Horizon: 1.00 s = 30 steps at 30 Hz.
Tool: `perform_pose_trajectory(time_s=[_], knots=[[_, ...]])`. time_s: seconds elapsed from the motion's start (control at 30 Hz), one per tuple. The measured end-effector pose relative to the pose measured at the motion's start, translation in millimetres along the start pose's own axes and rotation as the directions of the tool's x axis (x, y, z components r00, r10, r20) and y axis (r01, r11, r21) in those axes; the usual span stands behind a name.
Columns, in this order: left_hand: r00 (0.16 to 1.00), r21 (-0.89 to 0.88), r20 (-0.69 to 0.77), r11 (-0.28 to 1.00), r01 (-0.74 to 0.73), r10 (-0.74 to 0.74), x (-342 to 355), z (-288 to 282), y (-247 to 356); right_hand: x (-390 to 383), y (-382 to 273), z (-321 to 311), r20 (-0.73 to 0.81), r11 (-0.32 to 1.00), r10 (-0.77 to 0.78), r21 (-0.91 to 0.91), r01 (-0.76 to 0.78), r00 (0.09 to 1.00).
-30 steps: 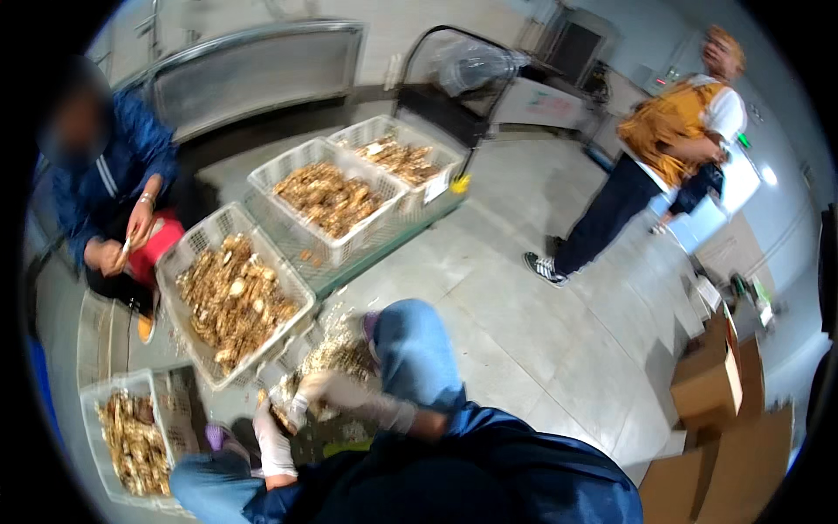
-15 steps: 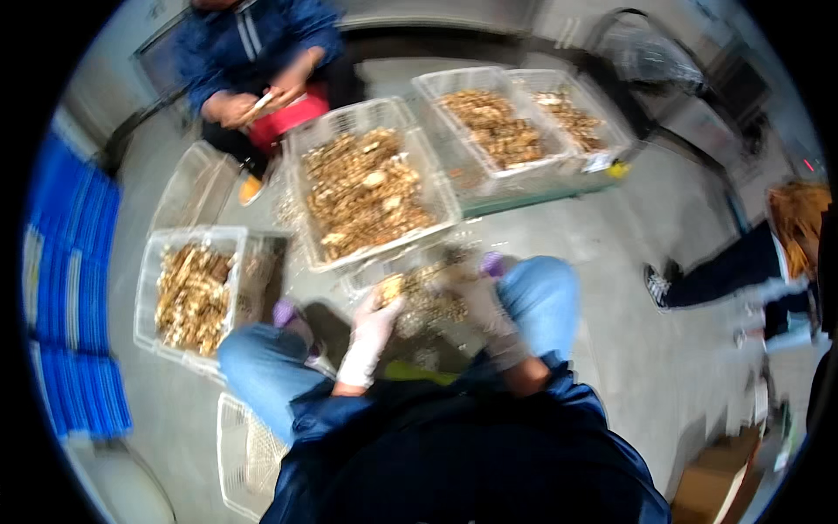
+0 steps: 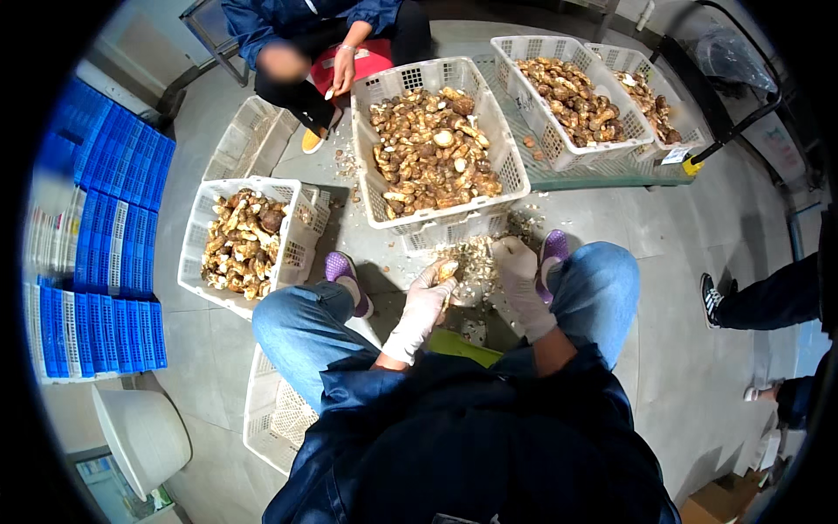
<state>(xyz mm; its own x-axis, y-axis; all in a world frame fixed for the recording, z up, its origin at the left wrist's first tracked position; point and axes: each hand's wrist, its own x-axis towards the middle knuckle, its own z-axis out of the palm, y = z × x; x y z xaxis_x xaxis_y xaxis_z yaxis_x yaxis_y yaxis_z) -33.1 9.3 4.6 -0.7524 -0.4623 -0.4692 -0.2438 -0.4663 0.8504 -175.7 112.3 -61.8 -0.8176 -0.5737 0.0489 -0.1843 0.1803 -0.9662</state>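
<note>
My left hand (image 3: 424, 310), in a white glove, grips a mushroom (image 3: 447, 269) with a pale, brown-marked surface, between my knees. Close by on the right, my gloved right hand (image 3: 522, 284) has its fingers curled closed; whatever it may hold is hidden. Pale trimmings (image 3: 471, 262) lie on the floor beneath and beyond both hands. Just past them stands a large white crate (image 3: 375, 210) heaped with brown and cream mushrooms (image 3: 432, 157). Another white crate (image 3: 196, 258) of mushrooms sits left of my left knee.
Across from me a seated co-worker (image 3: 343, 65) handles a small pale piece. Two more mushroom crates (image 3: 559, 157) rest on a green-edged platform (image 3: 602, 179), far right. Blue crates (image 3: 113, 227) are stacked at left. A white crate (image 3: 262, 419) lies beside my left thigh. Someone's leg (image 3: 768, 297) shows at right.
The whole scene has shifted rightward and upward in the picture and is sharper. My left hand still holds a mushroom. The co-worker's hands, together before, are now apart.
</note>
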Motion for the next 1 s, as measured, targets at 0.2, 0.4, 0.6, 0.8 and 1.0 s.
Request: perform_pose_trajectory(time_s=[0.2,0.4,0.6,0.8,1.0], knots=[[0.995,-0.187,-0.015,0.977,0.099,-0.104,-1,-12,-1,-6,-29,8,0.059,0.939,-0.244,-0.235,0.251,0.968],[0.989,-0.355,0.06,0.923,0.146,-0.133,-5,-15,2,-22,-66,31,0.003,0.94,-0.253,-0.235,0.247,0.967],[0.969,-0.432,0.114,0.867,0.247,-0.219,-4,-38,-17,-24,-80,28,0.198,0.91,-0.299,-0.235,0.341,0.933],[0.986,-0.218,0.017,0.962,0.164,-0.164,-8,-18,-7,-15,-59,10,0.059,0.924,-0.112,-0.361,0.126,0.992],[0.982,-0.182,0.047,0.965,0.187,-0.181,-6,-15,-8,-9,-54,10,-0.06,0.846,-0.035,-0.534,-0.002,0.998]])
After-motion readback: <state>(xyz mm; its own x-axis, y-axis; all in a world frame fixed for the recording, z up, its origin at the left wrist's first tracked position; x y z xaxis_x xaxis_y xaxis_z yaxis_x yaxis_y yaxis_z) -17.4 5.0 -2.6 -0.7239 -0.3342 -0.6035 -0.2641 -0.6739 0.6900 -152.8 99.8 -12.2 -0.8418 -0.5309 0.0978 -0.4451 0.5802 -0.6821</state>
